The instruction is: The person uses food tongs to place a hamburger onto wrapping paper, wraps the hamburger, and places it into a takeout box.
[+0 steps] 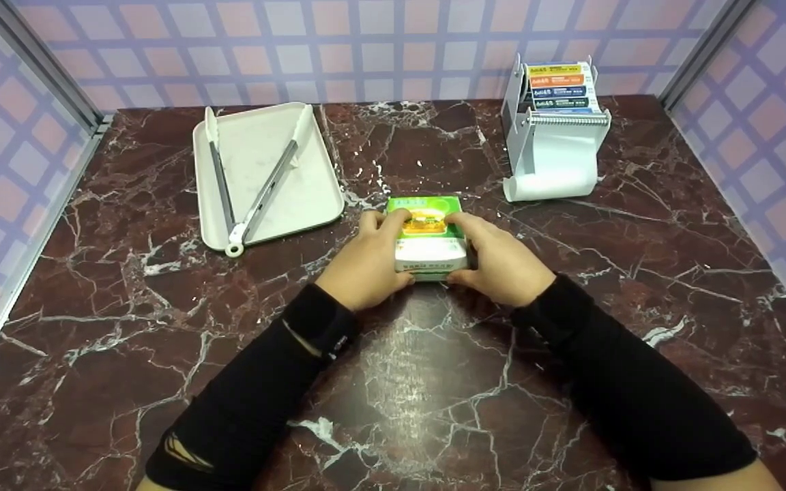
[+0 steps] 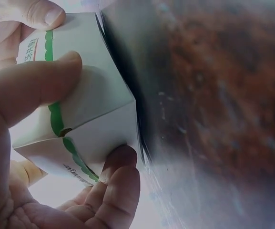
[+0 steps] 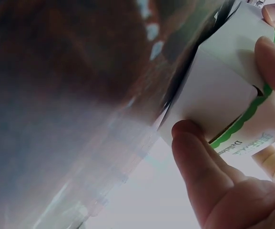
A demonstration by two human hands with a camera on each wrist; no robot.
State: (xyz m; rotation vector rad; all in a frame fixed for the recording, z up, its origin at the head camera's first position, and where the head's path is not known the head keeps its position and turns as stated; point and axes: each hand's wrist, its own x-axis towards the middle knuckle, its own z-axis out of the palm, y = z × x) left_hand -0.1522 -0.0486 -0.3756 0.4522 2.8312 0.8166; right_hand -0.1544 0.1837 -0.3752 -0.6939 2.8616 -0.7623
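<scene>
Between both hands stands a small green and white cardboard food box (image 1: 432, 249) with a burger picture on its lid, set down on the dark marbled table. My left hand (image 1: 369, 262) grips its left side, thumb at the near face and fingers along the side and top. On the opposite side my right hand (image 1: 502, 262) holds the box the same way. In the left wrist view the box (image 2: 96, 81) shows a green scalloped band and its lid looks closed. The right wrist view shows the white side wall of the box (image 3: 218, 90) under the fingers.
A cream tray (image 1: 270, 211) lies at the back left, with long metal tongs (image 1: 267, 194) spread open across it. At the back right stands a white dispenser rack (image 1: 512, 129) holding several colored label rolls, a white paper strip (image 1: 557, 184) curling out in front. Patterned walls border the table.
</scene>
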